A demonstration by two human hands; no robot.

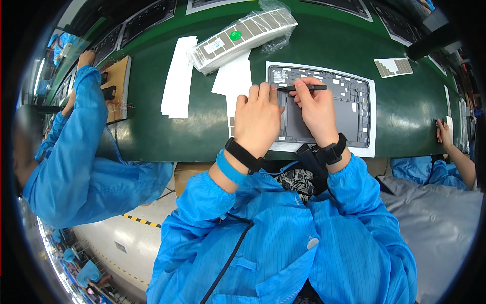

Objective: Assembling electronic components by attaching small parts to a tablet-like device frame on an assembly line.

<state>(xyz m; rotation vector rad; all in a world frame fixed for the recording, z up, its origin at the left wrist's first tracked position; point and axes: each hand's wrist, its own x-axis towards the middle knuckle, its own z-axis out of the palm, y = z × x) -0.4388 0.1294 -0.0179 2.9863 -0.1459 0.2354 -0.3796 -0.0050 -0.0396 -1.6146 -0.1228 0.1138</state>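
Note:
A flat grey device housing (342,117), with small parts and white patches along its borders, lies on a white sheet (372,117) in front of me. My right hand (318,109) is closed on black tweezers (318,87), whose tip points left at the housing's upper left part. Close to that tip are the fingertips of my left hand (257,121), which lies palm down over the housing's left edge with its fingers stretched forward. Beneath the left hand a strip with grey-brown patches (232,124) shows partly; the hand hides the rest.
A plastic-wrapped stack of sticker sheets (248,40) lies at the back, near white paper strips (178,78). A small sticker sheet (393,67) is at the right. Co-workers in blue sit on both sides, one with a hand (444,133) at the table edge.

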